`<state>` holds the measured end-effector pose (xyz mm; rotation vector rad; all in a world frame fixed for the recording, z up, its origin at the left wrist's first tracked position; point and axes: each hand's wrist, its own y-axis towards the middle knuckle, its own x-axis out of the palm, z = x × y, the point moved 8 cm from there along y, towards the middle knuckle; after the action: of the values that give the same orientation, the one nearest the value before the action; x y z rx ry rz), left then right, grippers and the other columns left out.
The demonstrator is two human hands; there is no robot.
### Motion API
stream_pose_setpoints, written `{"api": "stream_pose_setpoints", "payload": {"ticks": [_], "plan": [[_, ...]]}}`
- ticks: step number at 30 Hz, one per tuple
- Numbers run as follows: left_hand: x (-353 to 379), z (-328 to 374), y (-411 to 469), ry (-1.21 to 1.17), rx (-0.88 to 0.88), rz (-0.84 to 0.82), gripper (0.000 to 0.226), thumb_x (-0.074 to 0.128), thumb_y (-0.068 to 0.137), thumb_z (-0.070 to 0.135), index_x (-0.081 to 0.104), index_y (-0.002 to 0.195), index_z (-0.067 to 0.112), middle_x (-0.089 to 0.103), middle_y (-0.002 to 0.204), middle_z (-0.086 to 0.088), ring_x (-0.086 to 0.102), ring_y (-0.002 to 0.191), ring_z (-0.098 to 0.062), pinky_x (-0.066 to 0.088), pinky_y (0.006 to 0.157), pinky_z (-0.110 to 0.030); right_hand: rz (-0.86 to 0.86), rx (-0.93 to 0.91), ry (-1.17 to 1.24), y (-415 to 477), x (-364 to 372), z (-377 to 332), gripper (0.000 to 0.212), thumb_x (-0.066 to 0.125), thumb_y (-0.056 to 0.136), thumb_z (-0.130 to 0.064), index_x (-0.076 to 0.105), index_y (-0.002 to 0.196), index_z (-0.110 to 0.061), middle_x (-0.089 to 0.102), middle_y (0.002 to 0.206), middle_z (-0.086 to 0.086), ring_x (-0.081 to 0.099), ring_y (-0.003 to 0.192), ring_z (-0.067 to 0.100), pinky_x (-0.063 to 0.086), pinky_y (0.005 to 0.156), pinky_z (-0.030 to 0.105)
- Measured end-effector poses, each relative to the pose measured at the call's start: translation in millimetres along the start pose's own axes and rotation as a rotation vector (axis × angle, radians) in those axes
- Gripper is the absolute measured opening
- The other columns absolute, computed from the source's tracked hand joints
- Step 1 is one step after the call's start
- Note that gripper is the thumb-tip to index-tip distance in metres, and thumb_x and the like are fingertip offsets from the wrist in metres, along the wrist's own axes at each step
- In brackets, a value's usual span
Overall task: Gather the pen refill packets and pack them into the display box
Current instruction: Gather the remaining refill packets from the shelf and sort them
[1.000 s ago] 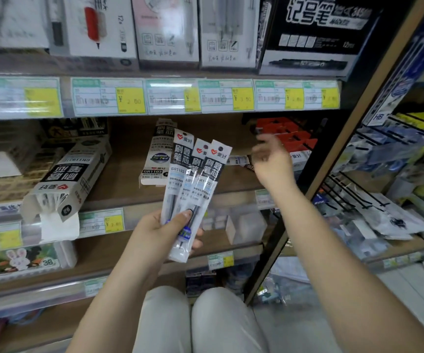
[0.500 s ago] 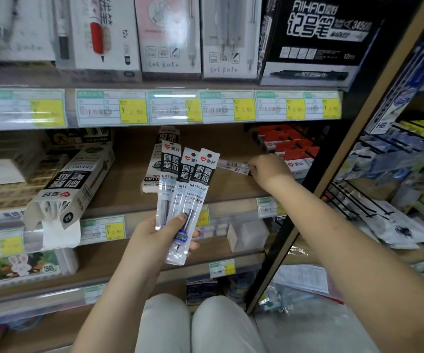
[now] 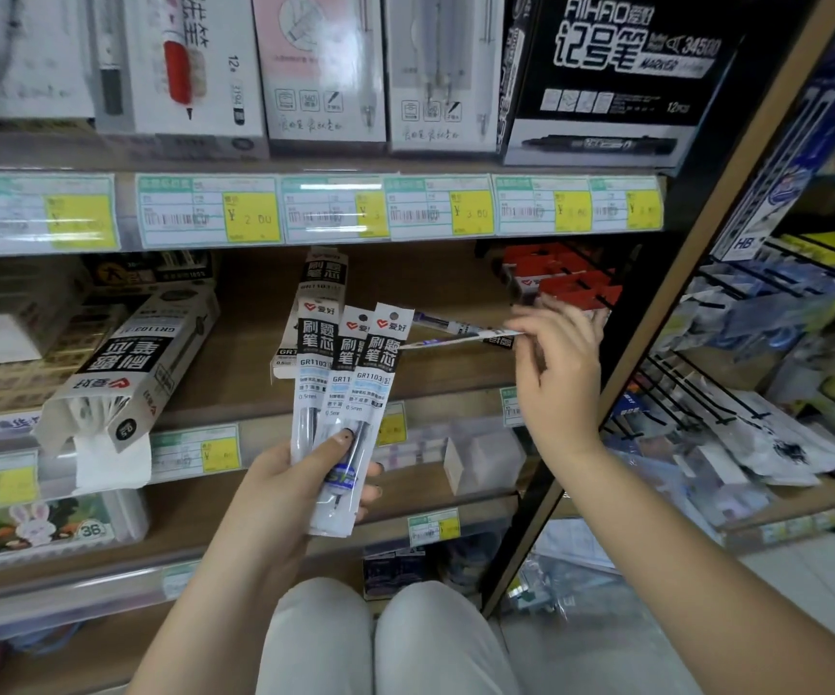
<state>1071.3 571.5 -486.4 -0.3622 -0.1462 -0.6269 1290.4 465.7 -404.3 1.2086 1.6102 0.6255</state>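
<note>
My left hand point(image 3: 300, 474) grips three fanned-out pen refill packets point(image 3: 350, 388) upright in front of the middle shelf. My right hand point(image 3: 558, 358) pinches another refill packet point(image 3: 460, 336) by its end and holds it level above the shelf, pointing left toward the fan. One more packet point(image 3: 322, 278) leans on the shelf behind those in my left hand. The open display box point(image 3: 139, 358), white and black, lies tilted on the shelf at the left, its open end facing down and forward.
Red-topped boxes point(image 3: 561, 280) sit at the shelf's right end behind my right hand. Price labels point(image 3: 305, 210) line the shelf edge above. A wooden upright point(image 3: 656, 313) and a wire rack of hanging goods point(image 3: 756, 373) stand to the right. My knees point(image 3: 385, 639) are below.
My right hand reached to the shelf's right end, took hold of a packet there and has lifted it up and toward the left. My left hand has kept its three packets.
</note>
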Motion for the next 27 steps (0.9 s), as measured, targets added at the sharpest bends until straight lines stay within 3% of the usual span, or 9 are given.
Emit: {"api": "stream_pose_setpoints", "payload": {"ticks": [2, 6, 11, 17, 20, 23, 27], "plan": [[4, -3, -2, -0.021, -0.031, -0.03, 0.016, 0.054, 0.093, 0.019, 0.064, 0.102, 0.01, 0.069, 0.076, -0.018, 0.062, 0.052, -0.021, 0.049, 0.045, -0.026, 0.004, -0.001, 0.105, -5, -5, -12, 0.02, 0.049, 0.086, -0.008, 0.068, 0.09, -0.008, 0.066, 0.103, 0.001, 0.046, 0.116, 0.015, 0.034, 0.099, 0.062], [12, -10, -7, -0.011, -0.093, -0.08, 0.016, 0.06, 0.088, 0.02, 0.064, 0.096, 0.007, 0.072, 0.077, -0.018, 0.067, 0.056, -0.025, 0.052, 0.048, -0.028, -0.013, -0.119, 0.233, -15, -11, -54, 0.015, 0.051, 0.084, -0.005, 0.066, 0.086, -0.009, 0.062, 0.106, -0.001, 0.046, 0.12, 0.022, 0.032, 0.098, 0.067], [27, -21, -15, -0.028, -0.219, -0.224, 0.04, 0.077, 0.061, 0.01, 0.063, 0.097, 0.002, 0.068, 0.069, -0.018, 0.065, 0.052, -0.027, 0.05, 0.043, -0.027, -0.119, -0.197, 0.318, -34, 6, -77, 0.016, 0.05, 0.083, 0.001, 0.054, 0.083, -0.015, 0.065, 0.11, 0.012, 0.042, 0.127, 0.024, 0.034, 0.102, 0.06], [28, -21, -17, -0.065, -0.207, -0.234, 0.031, 0.074, 0.064, 0.007, 0.065, 0.093, 0.003, 0.066, 0.065, -0.015, 0.062, 0.048, -0.023, 0.048, 0.043, -0.023, -0.133, -0.097, 0.394, -27, 5, -68, 0.02, 0.052, 0.082, 0.0, 0.048, 0.079, -0.02, 0.059, 0.111, -0.002, 0.042, 0.127, 0.014, 0.034, 0.109, 0.028], [28, -18, -20, -0.097, -0.199, -0.245, 0.029, 0.06, 0.073, 0.023, 0.068, 0.095, 0.005, 0.067, 0.069, -0.011, 0.062, 0.05, -0.018, 0.047, 0.041, -0.023, -0.137, -0.129, 0.404, -31, 4, -71, 0.018, 0.052, 0.082, -0.001, 0.047, 0.078, -0.018, 0.062, 0.108, 0.001, 0.048, 0.122, 0.018, 0.038, 0.106, 0.027], [32, -16, -23, -0.074, -0.187, -0.232, 0.027, 0.056, 0.074, 0.029, 0.073, 0.08, 0.008, 0.066, 0.064, -0.013, 0.062, 0.046, -0.02, 0.048, 0.039, -0.025, -0.176, -0.169, 0.369, -37, 10, -72, 0.014, 0.055, 0.081, 0.0, 0.051, 0.076, -0.013, 0.067, 0.106, 0.012, 0.05, 0.12, 0.02, 0.038, 0.106, 0.025], [26, -16, -19, 0.024, -0.107, -0.141, 0.013, 0.06, 0.08, 0.015, 0.065, 0.089, 0.006, 0.069, 0.064, -0.012, 0.063, 0.046, -0.02, 0.05, 0.043, -0.024, -0.258, -0.209, 0.252, -37, 21, -76, 0.009, 0.054, 0.08, 0.001, 0.061, 0.076, -0.004, 0.065, 0.111, 0.013, 0.046, 0.122, 0.023, 0.031, 0.109, 0.024]]}}
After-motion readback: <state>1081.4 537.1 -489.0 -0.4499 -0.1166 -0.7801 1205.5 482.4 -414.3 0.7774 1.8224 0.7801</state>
